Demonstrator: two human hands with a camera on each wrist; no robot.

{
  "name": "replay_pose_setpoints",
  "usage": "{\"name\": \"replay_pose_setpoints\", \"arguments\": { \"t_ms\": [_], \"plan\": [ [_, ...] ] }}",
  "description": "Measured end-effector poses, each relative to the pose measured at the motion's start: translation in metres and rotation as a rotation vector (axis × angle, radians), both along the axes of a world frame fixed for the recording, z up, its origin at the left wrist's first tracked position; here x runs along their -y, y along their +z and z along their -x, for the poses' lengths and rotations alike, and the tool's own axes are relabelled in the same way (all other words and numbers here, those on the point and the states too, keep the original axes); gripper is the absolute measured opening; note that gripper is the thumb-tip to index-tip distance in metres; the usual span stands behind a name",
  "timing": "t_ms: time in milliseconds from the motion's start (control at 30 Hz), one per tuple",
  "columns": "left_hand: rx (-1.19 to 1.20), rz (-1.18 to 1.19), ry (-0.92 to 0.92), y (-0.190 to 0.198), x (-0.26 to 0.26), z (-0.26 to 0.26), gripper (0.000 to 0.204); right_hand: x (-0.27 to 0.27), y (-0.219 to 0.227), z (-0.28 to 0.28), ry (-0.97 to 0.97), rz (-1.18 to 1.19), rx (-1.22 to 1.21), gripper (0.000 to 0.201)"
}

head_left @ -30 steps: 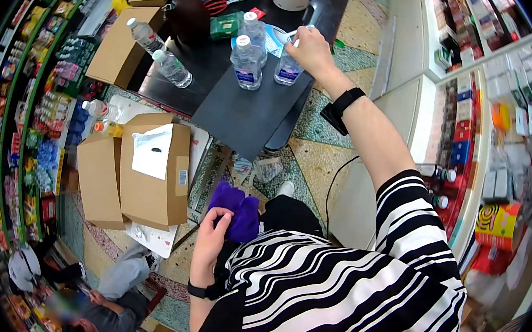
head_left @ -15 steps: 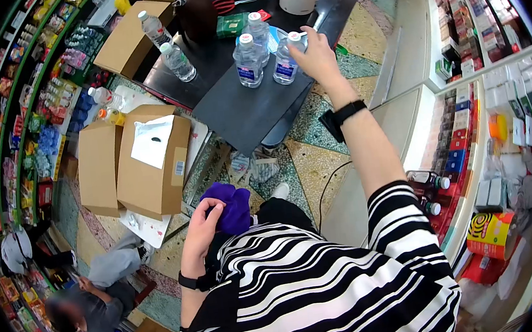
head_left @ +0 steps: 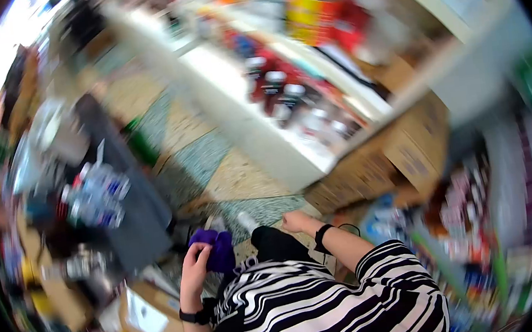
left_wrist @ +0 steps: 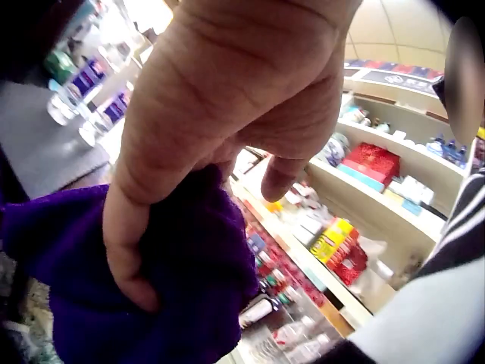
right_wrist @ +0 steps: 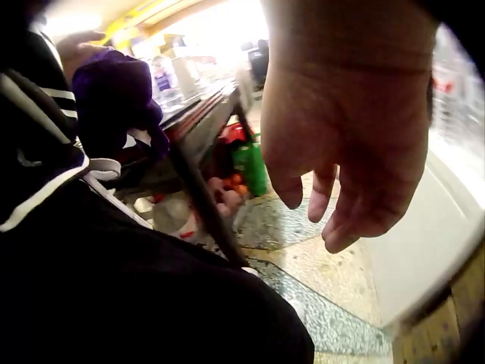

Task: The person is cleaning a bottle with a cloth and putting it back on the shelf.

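My left hand grips a bunched purple cloth beside my striped shirt. In the left wrist view the thumb and fingers of that hand pinch the cloth, which hangs below them. My right hand is low on the right of my body, away from the bottles. The right wrist view shows this hand with fingers hanging loosely, holding nothing. Clear bottles stand in a group on the dark table, blurred in the head view.
A white-edged counter with dark bottles is beyond my hands. Cardboard boxes stack at its right end. An opened carton is at lower left. Patterned floor lies between table and counter.
My right hand has left the bottle on the table and dropped to my side. The head view has swung right, toward the counter. My left hand still grips the purple cloth.
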State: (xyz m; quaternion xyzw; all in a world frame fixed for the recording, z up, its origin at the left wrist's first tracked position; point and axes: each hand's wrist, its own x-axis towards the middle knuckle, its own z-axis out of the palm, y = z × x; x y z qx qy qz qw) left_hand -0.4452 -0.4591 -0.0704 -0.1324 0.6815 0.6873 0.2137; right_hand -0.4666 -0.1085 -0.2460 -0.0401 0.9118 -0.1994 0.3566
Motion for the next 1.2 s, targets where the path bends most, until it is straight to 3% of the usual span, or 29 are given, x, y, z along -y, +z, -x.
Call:
{"name": "replay_pose_setpoints", "arguments": {
  "t_ms": [33,100,200,267,300,367,433,500,600,700,767,900,1067,1200],
  "plan": [
    [-0.001,0.004,-0.096,-0.004,-0.005,0.003,0.013,-0.021,-0.016,-0.036,-0.110,-0.040,0.107,0.028],
    [-0.142,0.039,-0.338,-0.018,-0.016,0.009,0.013,-0.043,-0.002,-0.118,-0.412,-0.028,0.005,0.027],
    [-0.004,-0.038,-0.488,-0.004,-0.053,-0.004,0.013,-0.048,0.012,-0.240,-0.729,-0.031,-0.062,0.026],
    [-0.125,-0.086,-0.631,-0.061,-0.053,-0.020,0.014,-0.036,0.049,-0.313,-0.827,-0.012,-0.172,0.026],
    [-0.185,-0.096,-0.688,-0.068,-0.064,-0.024,0.014,-0.036,0.061,-0.347,-0.895,0.003,-0.195,0.026],
    [0.156,-0.083,-0.700,-0.042,-0.094,-0.054,0.015,-0.030,0.082,-0.413,-1.000,0.045,-0.230,0.027],
    [0.158,-0.079,-0.868,-0.054,-0.119,-0.076,0.015,-0.027,0.151,-0.467,-1.150,0.046,-0.325,0.027],
    [0.182,-0.077,-1.050,-0.026,-0.141,-0.106,0.015,-0.024,0.219,-0.516,-1.261,-0.181,-0.458,0.020],
    [0.192,-0.126,-1.171,-0.015,-0.172,-0.138,0.015,-0.039,0.295,-0.576,-1.452,-0.394,-0.730,0.017],
    [0.148,-0.104,-1.277,0.002,-0.190,-0.157,0.016,-0.057,0.349,-0.626,-1.565,-0.542,-0.945,0.017],
    [0.103,-0.129,-1.301,0.002,-0.200,-0.169,0.016,-0.082,0.374,-0.650,-1.549,-0.672,-0.966,0.019],
    [0.108,-0.150,-1.201,-0.004,-0.205,-0.195,0.016,-0.140,0.413,-0.676,-1.546,-0.791,-1.042,0.021],
    [0.078,-0.095,-1.042,-0.016,-0.198,-0.245,0.016,-0.214,0.447,-0.689,-1.407,-0.818,-1.221,0.023],
    [0.028,0.006,-0.936,-0.007,-0.200,-0.303,0.016,-0.261,0.461,-0.700,-1.382,-0.643,-1.266,0.024]
  ]
}}
